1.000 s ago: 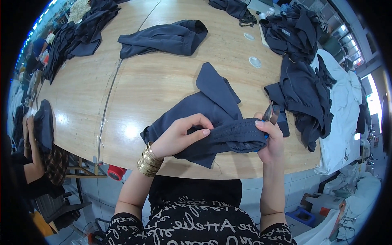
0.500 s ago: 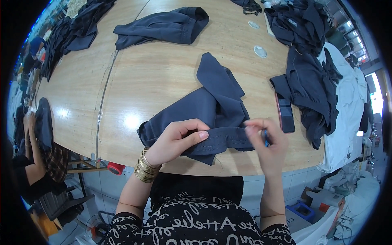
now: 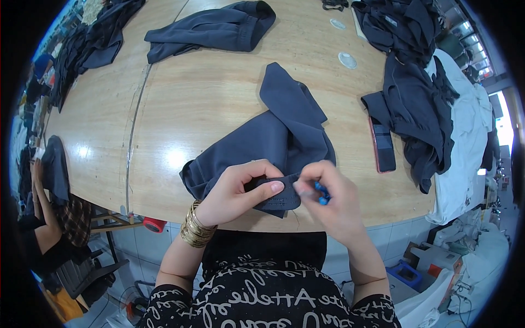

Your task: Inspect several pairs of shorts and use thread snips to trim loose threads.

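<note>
A dark grey garment, with long legs like trousers, lies folded near the table's front edge. My left hand is closed on its stitched elastic waistband, the thumb on top. At the band's right end is my right hand, its thumb and forefinger pinched close together by the cloth. A small blue tool sits within that hand, mostly covered by the fingers, so its exact kind is hidden. Whether the right fingertips also grip cloth or a thread is blurred.
Another dark garment lies at the back of the wooden table. To the right are a phone, piled dark garments and white cloth. More dark clothes lie back left. Another person's arm is at far left.
My right hand has moved left along the waistband, closer to my left hand, with the blue tool still in it. The band's right part is now bunched. The view has shifted slightly.
</note>
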Tool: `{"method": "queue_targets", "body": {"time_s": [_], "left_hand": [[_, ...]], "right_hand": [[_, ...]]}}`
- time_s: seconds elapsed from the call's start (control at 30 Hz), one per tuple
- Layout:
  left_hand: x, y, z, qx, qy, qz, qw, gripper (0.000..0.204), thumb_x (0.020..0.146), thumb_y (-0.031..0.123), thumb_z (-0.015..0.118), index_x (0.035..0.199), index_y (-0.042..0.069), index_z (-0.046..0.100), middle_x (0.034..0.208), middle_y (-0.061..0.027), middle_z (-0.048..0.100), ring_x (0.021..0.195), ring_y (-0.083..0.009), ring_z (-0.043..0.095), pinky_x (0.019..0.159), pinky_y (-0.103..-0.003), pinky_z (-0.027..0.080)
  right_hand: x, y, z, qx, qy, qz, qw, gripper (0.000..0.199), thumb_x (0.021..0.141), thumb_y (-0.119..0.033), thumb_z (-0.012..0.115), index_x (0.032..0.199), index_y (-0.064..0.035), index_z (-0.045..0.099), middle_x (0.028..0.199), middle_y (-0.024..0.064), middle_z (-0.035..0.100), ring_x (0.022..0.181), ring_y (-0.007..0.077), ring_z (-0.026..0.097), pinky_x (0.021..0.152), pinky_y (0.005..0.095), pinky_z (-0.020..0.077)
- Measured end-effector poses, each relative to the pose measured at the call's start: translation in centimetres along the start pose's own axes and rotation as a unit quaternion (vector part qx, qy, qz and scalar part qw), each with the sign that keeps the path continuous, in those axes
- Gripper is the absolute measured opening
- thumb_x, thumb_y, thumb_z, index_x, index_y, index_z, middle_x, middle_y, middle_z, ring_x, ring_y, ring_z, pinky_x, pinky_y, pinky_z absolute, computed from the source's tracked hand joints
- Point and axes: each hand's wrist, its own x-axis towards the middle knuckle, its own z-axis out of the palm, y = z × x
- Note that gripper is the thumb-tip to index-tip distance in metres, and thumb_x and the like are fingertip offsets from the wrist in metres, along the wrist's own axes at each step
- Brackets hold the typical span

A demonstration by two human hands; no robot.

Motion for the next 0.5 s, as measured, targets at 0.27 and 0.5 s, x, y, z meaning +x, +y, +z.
{"method": "queue_targets", "body": {"time_s": [0.27,0.5], "left_hand": [[0.2,0.1,0.1,0.032,0.004,-0.005,0.999,0.018,0.092,0.013,0.057,0.096,-0.003,0.061,0.085,-0.0012,0.060,0.078,-0.0055,0.051,0.072,-0.022,0.043],[0.1,0.0,-0.4,-0.048,-0.003,-0.042,0.998,0.018,0.093,0.017,0.057,0.086,0.000,0.060,0.079,0.0044,0.054,0.073,-0.0006,0.044,0.064,-0.018,0.038]], "right_hand": [[0.6,0.3,-1.2,0.081,0.016,0.056,0.995,0.014,0.083,-0.011,0.067,0.085,0.0000,0.058,0.074,0.0035,0.051,0.063,0.0110,0.047,0.060,0.0222,0.0401],[0.4,1.0,-1.2,0.160,-0.030,0.150,0.975,0.021,0.077,-0.015,0.073,0.080,0.0008,0.059,0.071,0.0002,0.050,0.062,0.0076,0.042,0.058,0.0229,0.0357]]}}
